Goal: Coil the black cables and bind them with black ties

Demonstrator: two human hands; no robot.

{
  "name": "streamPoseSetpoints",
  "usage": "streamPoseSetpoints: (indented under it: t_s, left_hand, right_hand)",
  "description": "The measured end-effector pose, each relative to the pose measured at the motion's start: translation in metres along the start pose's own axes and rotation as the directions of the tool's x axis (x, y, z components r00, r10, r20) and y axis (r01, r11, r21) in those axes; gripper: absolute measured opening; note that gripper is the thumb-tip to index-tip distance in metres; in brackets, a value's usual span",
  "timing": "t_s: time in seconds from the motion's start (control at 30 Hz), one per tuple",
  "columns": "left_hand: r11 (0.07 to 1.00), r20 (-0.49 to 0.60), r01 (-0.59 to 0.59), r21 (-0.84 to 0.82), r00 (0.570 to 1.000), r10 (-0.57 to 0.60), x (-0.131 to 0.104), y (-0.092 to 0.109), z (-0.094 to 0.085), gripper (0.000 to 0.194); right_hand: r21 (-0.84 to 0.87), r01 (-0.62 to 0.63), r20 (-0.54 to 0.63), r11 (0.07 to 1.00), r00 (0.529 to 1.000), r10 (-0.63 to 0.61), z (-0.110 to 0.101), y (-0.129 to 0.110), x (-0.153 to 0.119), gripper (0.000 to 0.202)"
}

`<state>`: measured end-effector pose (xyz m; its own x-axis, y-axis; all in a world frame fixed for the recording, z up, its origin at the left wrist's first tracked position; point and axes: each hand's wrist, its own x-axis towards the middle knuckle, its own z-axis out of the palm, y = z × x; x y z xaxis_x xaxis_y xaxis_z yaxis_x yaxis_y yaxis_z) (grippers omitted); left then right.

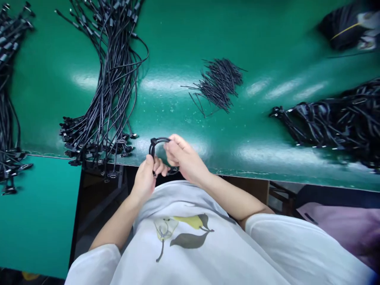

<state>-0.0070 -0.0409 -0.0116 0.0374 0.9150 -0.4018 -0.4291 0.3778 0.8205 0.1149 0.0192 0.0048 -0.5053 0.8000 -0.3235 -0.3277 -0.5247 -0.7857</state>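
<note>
A black cable (162,139) is bent into a loop just in front of my body, over the table's front edge. My left hand (145,176) is closed on the loop's left side, thumb pressed along it. At the upper right of the loop, my right hand (185,158) pinches the same cable with its fingers curled. A dark knob, perhaps a plug or a tie, shows at the loop's upper left corner. Part of the cable is hidden behind my fingers. Beyond the hands lies a pile of short thin black ties (221,85).
A large bundle of straight black cables (111,75) lies to the left, its plugs overhanging the table edge. Another bundle (7,99) is at the far left. Coiled cables (332,118) are heaped on the right of the green table (178,35). A black bundle (341,27) sits far right.
</note>
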Motion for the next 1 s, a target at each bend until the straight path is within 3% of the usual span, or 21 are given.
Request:
streamPoseSetpoints:
  t_s: [0.07, 0.17, 0.27, 0.33, 0.43, 0.5, 0.6, 0.7, 0.83, 1.0]
  left_hand:
    - [0.982, 0.029, -0.007, 0.187, 1.0, 0.002, -0.001, -0.002, -0.009, 0.055]
    - [0.854, 0.053, 0.024, 0.52, 0.997, -0.06, -0.004, 0.0, -0.021, 0.044]
    - [0.769, 0.054, 0.033, 0.638, 0.995, -0.088, -0.007, 0.0, -0.023, 0.036]
    - [0.807, 0.108, 0.007, 0.591, 0.99, -0.089, -0.009, -0.003, -0.023, 0.048]
    - [0.934, 0.198, 0.037, 0.356, 0.973, -0.115, -0.008, -0.011, -0.021, 0.054]
    - [0.979, 0.253, 0.126, 0.158, 0.954, -0.163, -0.008, -0.014, -0.021, 0.056]
    - [0.95, 0.358, 0.311, -0.01, 0.889, -0.287, -0.009, -0.014, -0.023, 0.062]
    - [0.9, 0.407, 0.427, -0.086, 0.84, -0.359, -0.014, -0.011, -0.027, 0.059]
    - [0.879, 0.372, 0.457, -0.137, 0.846, -0.383, -0.019, -0.007, -0.028, 0.051]
    - [0.915, 0.373, 0.4, -0.053, 0.858, -0.353, -0.017, -0.004, -0.017, 0.06]
  right_hand:
    - [-0.12, 0.003, 0.06, 0.993, 0.998, 0.005, 0.004, 0.003, -0.006, 0.041]
    - [-0.293, 0.105, 0.052, 0.95, 0.994, -0.094, 0.008, 0.009, -0.011, 0.041]
    - [-0.284, 0.153, 0.078, 0.946, 0.988, -0.137, 0.009, 0.013, -0.011, 0.036]
    - [-0.225, 0.162, 0.097, 0.961, 0.985, -0.144, 0.009, 0.013, -0.009, 0.036]
    - [-0.133, 0.148, 0.099, 0.98, 0.986, -0.135, 0.009, 0.013, -0.004, 0.041]
    - [-0.058, 0.098, 0.121, 0.994, 0.988, -0.09, 0.009, 0.012, -0.001, 0.041]
    - [0.085, 0.007, 0.194, 0.996, 0.981, -0.023, 0.009, 0.012, 0.002, 0.037]
    - [0.19, -0.086, 0.281, 0.978, 0.959, 0.03, 0.007, 0.008, 0.004, 0.037]
    - [0.297, -0.166, 0.336, 0.94, 0.94, 0.06, 0.005, -0.001, 0.007, 0.037]
    - [0.343, -0.204, 0.344, 0.917, 0.936, 0.08, 0.003, -0.002, 0.009, 0.039]
